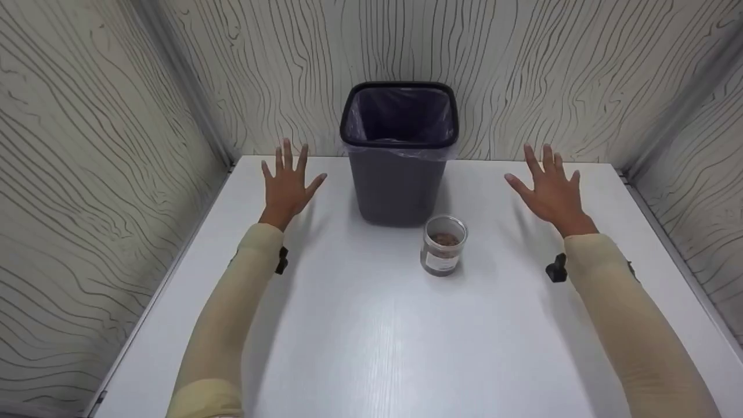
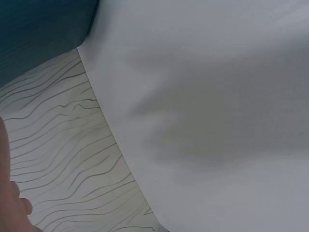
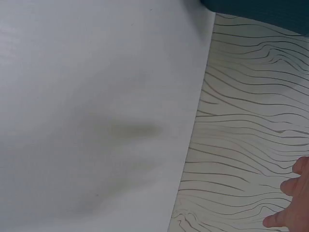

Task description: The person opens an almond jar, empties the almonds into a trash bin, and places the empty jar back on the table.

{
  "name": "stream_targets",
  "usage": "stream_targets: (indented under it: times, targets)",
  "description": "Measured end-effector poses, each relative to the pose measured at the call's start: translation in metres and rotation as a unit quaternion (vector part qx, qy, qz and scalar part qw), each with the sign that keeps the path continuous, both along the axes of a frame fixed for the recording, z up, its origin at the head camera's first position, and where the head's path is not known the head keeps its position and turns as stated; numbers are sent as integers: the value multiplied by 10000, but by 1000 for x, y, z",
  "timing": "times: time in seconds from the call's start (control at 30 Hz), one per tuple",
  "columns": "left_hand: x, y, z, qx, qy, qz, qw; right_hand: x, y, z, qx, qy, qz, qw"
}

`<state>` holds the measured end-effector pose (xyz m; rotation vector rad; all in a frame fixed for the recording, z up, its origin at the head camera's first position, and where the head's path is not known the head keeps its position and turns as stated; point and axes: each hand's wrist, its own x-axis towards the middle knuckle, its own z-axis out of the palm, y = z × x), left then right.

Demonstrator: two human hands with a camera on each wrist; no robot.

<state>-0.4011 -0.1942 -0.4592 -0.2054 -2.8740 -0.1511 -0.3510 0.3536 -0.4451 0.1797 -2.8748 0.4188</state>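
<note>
In the head view, a dark waste bin (image 1: 397,186) with a clear plastic liner stands at the back middle of the white table (image 1: 360,325). In front of it, slightly right, is an uncapped clear jar (image 1: 443,247) with a white label and brown contents that I cannot identify. My left hand (image 1: 285,188), fingers spread, hangs above the table left of the bin and holds nothing. To the right of bin and jar, my right hand (image 1: 554,191) is likewise spread over the table, touching neither. The wrist views catch only part of the left hand (image 2: 12,193) and right hand (image 3: 294,198).
Behind the table rises a white wall (image 1: 278,69) with wavy dark lines. Similar panels flank it, a left panel (image 1: 87,174) and a right panel (image 1: 714,174). Small black mounts sit at the left wrist (image 1: 282,260) and right wrist (image 1: 557,268).
</note>
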Motion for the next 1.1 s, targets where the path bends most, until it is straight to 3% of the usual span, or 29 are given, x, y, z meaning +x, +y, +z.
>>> stream_targets:
  times: [0.27,0.67,0.9,1.1]
  targets:
    - [16,14,-9,354,347,-415,9979,15,-11,1,-203,-42,165,9996]
    - [36,27,-17,700,623,-634,9936,29,-23,-5,-214,231,436,9986]
    - [51,36,-19,949,1534,-931,9792,35,-32,-10,-202,408,625,9970]
    - [60,49,-20,1197,1922,-1152,9672,41,-39,-16,-313,577,710,9953]
